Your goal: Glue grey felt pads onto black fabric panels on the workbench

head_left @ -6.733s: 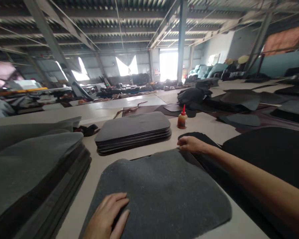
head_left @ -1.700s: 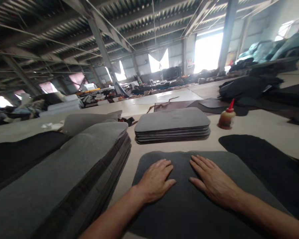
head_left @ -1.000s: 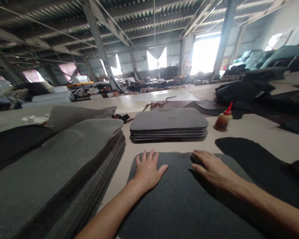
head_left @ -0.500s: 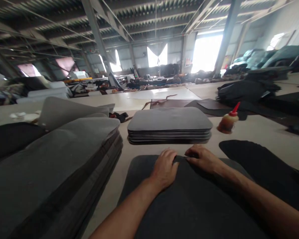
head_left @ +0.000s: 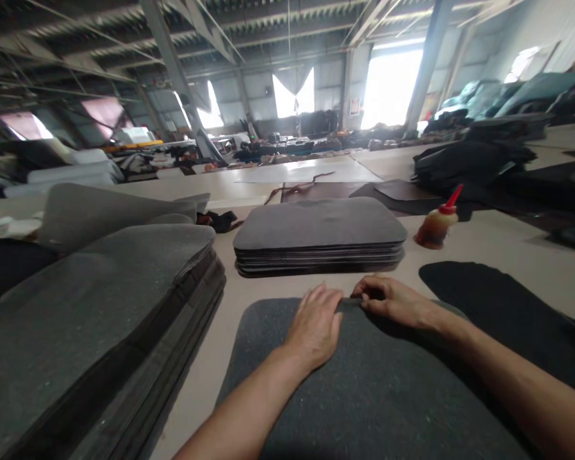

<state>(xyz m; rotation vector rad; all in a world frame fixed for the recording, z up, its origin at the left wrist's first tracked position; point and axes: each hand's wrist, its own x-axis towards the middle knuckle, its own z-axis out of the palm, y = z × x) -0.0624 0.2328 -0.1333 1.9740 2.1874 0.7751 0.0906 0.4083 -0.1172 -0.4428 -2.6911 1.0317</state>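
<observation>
A dark grey, round-cornered sheet (head_left: 374, 383), felt- or foam-like, lies flat before me. My left hand (head_left: 316, 322) rests on its far edge, palm down with the fingers stretched over that edge. Just to the right, my right hand (head_left: 393, 300) pinches the same edge between thumb and fingertips, lifting it slightly. Beyond both hands stands a neat stack of grey rounded sheets (head_left: 319, 223). The fingertips of my left hand are partly hidden behind the edge.
A tall pile of larger grey sheets (head_left: 100, 306) fills the left side. Right of the stack stands a squeeze bottle (head_left: 437, 227) with a red nozzle and amber contents. A black cut piece (head_left: 503, 313) lies at the right on the pale table (head_left: 489, 239). Dark fabric (head_left: 474, 163) is heaped behind.
My view has tilted down and shifted slightly. Both hands stay at the sheet's far edge, where the right fingers now pinch it with a bit of the edge raised.
</observation>
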